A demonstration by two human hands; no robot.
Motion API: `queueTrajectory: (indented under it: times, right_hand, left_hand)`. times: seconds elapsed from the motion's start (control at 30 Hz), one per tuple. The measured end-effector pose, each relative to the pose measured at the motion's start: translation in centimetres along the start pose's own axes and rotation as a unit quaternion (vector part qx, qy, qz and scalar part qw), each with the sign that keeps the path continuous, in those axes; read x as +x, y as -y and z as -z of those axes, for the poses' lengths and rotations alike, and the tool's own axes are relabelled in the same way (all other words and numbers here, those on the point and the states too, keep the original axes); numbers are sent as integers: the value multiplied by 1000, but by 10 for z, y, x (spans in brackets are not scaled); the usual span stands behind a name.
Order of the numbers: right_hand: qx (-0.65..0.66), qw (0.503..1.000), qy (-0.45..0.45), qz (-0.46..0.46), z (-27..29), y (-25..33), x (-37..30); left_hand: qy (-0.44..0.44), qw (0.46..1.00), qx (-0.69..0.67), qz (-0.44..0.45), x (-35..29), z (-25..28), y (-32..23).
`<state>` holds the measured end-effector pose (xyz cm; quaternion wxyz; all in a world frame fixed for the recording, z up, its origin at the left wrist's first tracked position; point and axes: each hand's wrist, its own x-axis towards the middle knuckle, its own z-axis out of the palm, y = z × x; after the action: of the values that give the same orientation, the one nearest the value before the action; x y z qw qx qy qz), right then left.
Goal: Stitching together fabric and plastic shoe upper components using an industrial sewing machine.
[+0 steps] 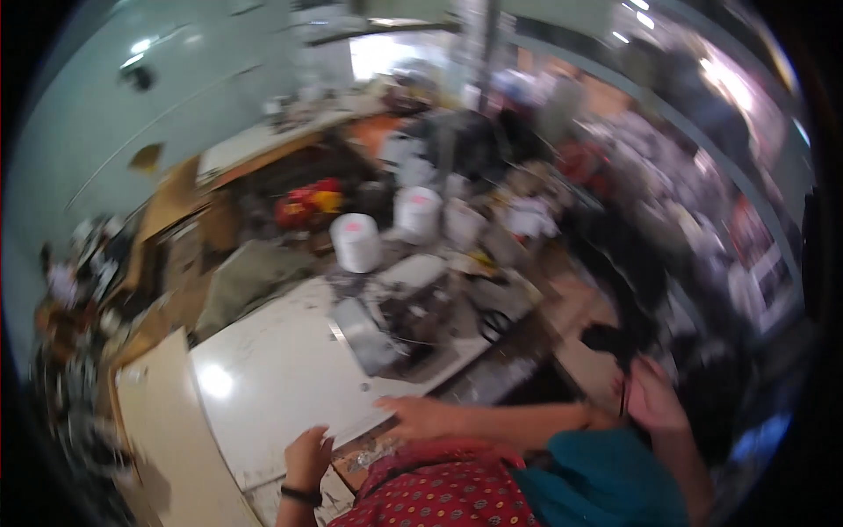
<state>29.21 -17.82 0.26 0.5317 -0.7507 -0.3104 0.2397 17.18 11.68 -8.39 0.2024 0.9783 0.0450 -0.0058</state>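
Observation:
My left hand (307,455), with a dark band at the wrist, is over the near edge of the white sewing table (272,378). Its fingers are loosely bent and apart, with nothing visible in them. From the right, my forearm crosses in front of the red patterned garment (439,483). At its end, my right hand (413,418) is at the table's front edge, fingers stretched leftward and holding nothing visible. Beyond it stands the sewing machine (395,325), blurred. At the right, another hand (654,395), seemingly another person's, holds a black item (610,342) of unclear kind.
Two white thread cones (356,243) (416,215) stand behind the machine. A grey-green cloth (255,281) lies at the table's far left, near a pale board (176,430). Dark scissor-like handles (493,325) are right of the machine. Heaped bundles (650,167) fill the right side.

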Motion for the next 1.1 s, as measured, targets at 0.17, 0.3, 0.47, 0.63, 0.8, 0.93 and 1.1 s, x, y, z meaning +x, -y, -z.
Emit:
queueTrajectory:
  times: [0.17,0.3,0.47,0.63,0.8,0.93,1.1]
  right_hand:
    - [303,810,-459,-204,156,94,-201]
    - [-90,863,-199,-455,101,-66,-154]
    - [293,726,-610,122,32,-133,-172]
    - [287,627,-687,228,91,-34,-148]
    - [339,654,-642,216,65,-17,-116]
    - [534,752,-381,66,2,-10,-84]
    - [543,811,-175,-128,-25,-3,-38]
  left_hand:
    - [257,962,-42,79,-35,-15,34]
    - [394,893,208,65,-19,-40,44]
    - [196,978,58,26,33,-16,-3]
    - [13,988,19,-152,73,-8,-58]
    - [11,970,-140,-196,74,18,-105]
    - [92,918,-347,-169,70,43,-149]
    - [200,784,-564,-164,82,40,-167]
